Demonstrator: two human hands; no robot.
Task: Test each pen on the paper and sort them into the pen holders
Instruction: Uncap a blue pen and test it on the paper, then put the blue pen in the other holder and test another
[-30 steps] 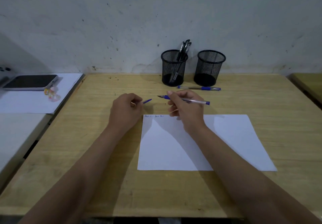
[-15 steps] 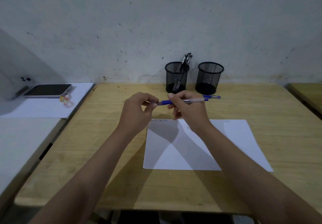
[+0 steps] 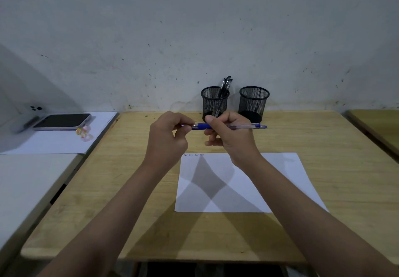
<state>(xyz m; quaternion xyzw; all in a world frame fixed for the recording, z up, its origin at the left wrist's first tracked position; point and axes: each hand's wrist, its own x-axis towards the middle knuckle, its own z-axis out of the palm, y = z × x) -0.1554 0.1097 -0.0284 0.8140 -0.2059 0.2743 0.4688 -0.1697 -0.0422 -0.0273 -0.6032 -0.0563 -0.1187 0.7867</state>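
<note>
- While both hands hover above the middle of the worktop (image 3: pixel 323 168), I see the right hand (image 3: pixel 232 135) gripping a blue pen (image 3: pixel 226 126) by its blue grip section, the clear barrel running level toward the right of the frame.
- My left hand (image 3: pixel 167 136) is curled at the pen's left end, fingers pinching what looks like its cap (image 3: pixel 187 126); I cannot tell whether the cap is fully seated.
- Just below the hands lies the white paper (image 3: pixel 280 179), with a few small scribbles at its upper left corner and the arms' shadows crossing it.
- At the back edge of the worktop, in the upper centre of the frame, stand two black mesh pen holders: the left holder (image 3: pixel 214 102) has dark pens (image 3: pixel 226 84) leaning out of it, and the right holder (image 3: pixel 254 102) stands just beside it.
- At the left of the frame, a phone (image 3: pixel 62 121) rests on a white sheet (image 3: pixel 54 143) on a neighbouring surface, with a small colourful trinket (image 3: pixel 84 131) beside it.
</note>
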